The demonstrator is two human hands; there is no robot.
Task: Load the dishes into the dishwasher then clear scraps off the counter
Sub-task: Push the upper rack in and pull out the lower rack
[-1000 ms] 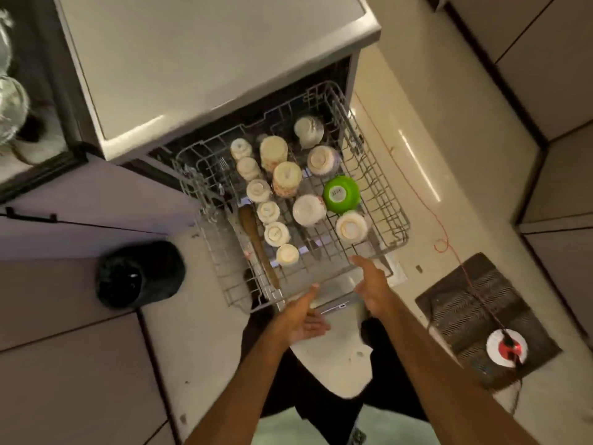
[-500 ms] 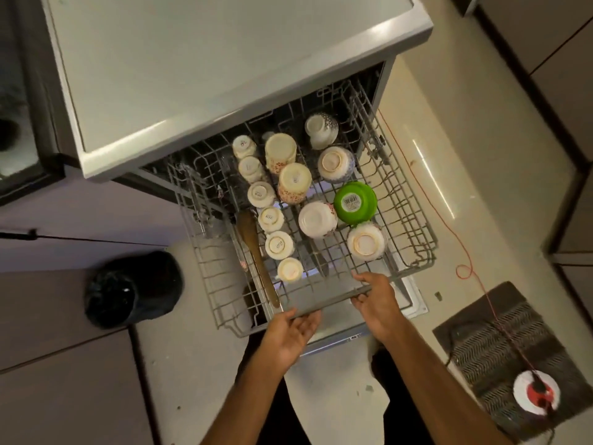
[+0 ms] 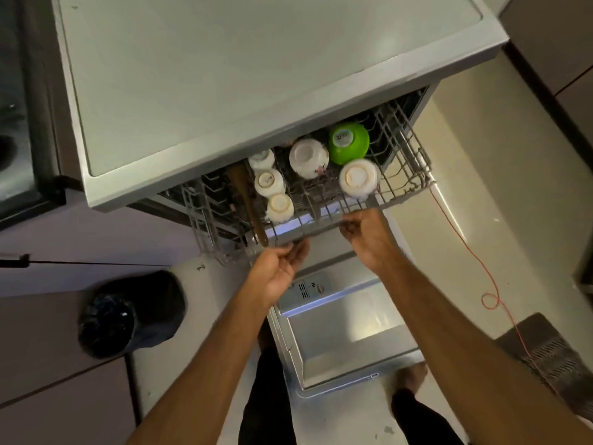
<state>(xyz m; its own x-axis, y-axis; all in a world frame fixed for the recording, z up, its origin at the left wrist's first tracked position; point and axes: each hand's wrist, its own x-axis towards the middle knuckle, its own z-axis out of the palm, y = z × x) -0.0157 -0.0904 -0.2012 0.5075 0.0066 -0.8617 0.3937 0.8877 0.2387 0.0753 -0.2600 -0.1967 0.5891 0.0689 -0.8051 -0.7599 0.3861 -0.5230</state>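
The grey wire dishwasher rack (image 3: 404,175) is more than half under the grey counter top (image 3: 240,75). It holds upside-down white cups and bowls, among them a large white bowl (image 3: 308,157), another white bowl (image 3: 359,178), a green bowl (image 3: 349,142) and a wooden spoon (image 3: 247,200) lying along its left side. My left hand (image 3: 279,271) grips the rack's front rail from below. My right hand (image 3: 369,234) grips the same rail further right. The open dishwasher door (image 3: 346,332) lies flat below my arms.
A black bin with a dark bag (image 3: 128,313) stands on the floor at the left. A thin red cord (image 3: 475,261) runs across the pale floor to the right, past a dark patterned mat (image 3: 552,351). Cabinet fronts line the left and upper right.
Both hands took hold of the rack's front rail and the rack has slid well back under the counter. Most of the cups are now hidden.
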